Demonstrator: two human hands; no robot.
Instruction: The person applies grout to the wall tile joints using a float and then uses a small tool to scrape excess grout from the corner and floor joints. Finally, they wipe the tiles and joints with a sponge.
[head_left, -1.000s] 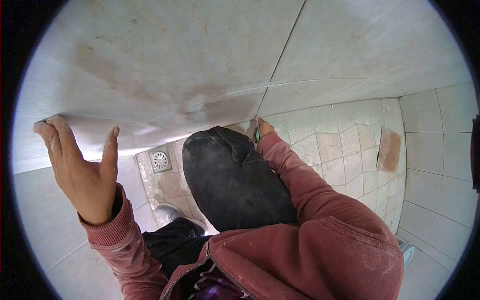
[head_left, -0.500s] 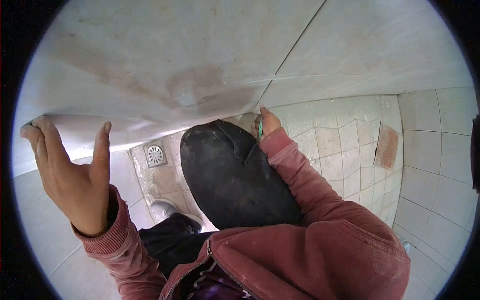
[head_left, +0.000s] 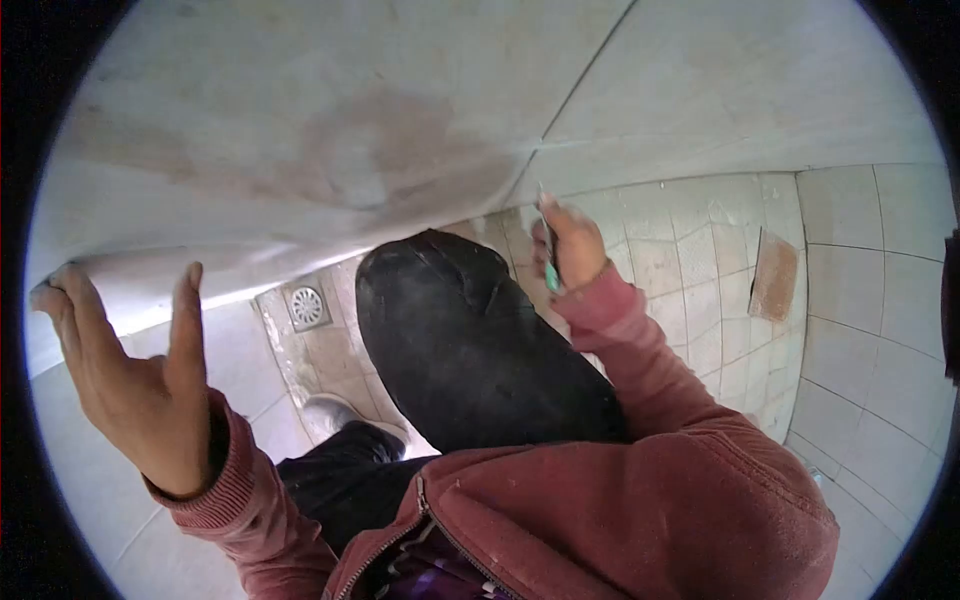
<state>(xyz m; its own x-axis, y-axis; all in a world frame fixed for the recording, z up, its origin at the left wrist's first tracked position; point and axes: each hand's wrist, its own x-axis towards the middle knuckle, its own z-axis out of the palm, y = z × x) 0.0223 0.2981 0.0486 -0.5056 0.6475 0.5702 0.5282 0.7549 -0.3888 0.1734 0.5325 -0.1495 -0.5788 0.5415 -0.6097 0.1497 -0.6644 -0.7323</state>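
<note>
My right hand (head_left: 575, 245) is closed around a slim tool with a green handle (head_left: 552, 277). Its thin tip points up toward the wall, close to the foot of a dark joint (head_left: 583, 80) between two large wall tiles; whether it touches cannot be made out. At the far left, my left hand (head_left: 135, 385) has its fingers and thumb spread, the fingertips at the large pale wall tile (head_left: 230, 110). Brownish smears mark this tile. My bent knee (head_left: 450, 340), in black trousers, is between the two hands.
A round-patterned floor drain (head_left: 307, 306) lies left of my knee, with my grey shoe (head_left: 335, 415) below it. A brown rectangular slab (head_left: 774, 275) lies on the tiled floor (head_left: 660, 265) at the right. Beyond it rises a tiled side wall (head_left: 845, 290).
My right hand has drawn back to the right with the green-handled tool, whose handle now shows more. My left hand has shifted slightly down in view, still spread.
</note>
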